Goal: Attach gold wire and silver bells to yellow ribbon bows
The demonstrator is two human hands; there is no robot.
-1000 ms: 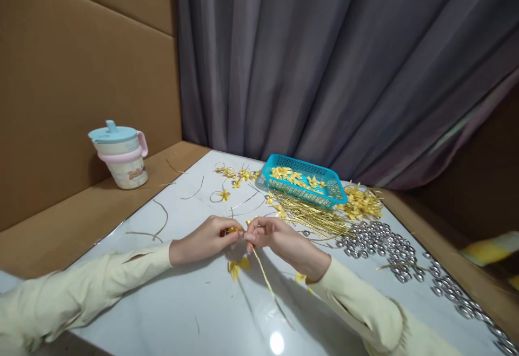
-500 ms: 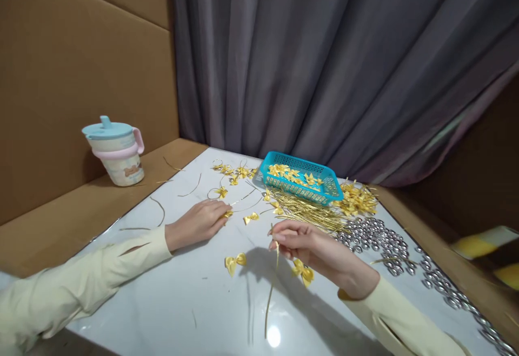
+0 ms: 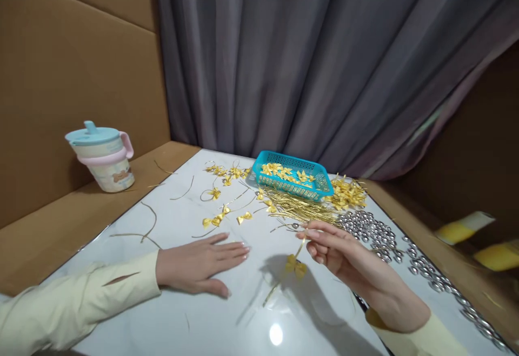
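Observation:
My left hand (image 3: 205,267) lies palm down on the white tabletop, fingers stretched out. Beyond its fingers are small gold ribbon bows (image 3: 219,216), one with a cord trailing from it. My right hand (image 3: 336,250) is raised above the table, thumb and fingertips pinching the upper end of a thin gold cord (image 3: 272,293). The cord slants down to the left, past a gold bow (image 3: 295,267) below the hand; whether the two are joined I cannot tell. Another gold bow (image 3: 244,217) rests between the hands, farther back.
A blue plastic basket (image 3: 259,180) holds several gold bows. In front of it lies a bundle of gold cords (image 3: 300,206), with a pile of gold bows (image 3: 347,193) beside it. Many silver beads (image 3: 367,229) spread along the right edge. A lidded cup (image 3: 106,161) stands at left.
My left hand has come nearer and flattened out, uncovering bows behind it. My right hand has shifted right with the cord, which now slants. The view has turned slightly.

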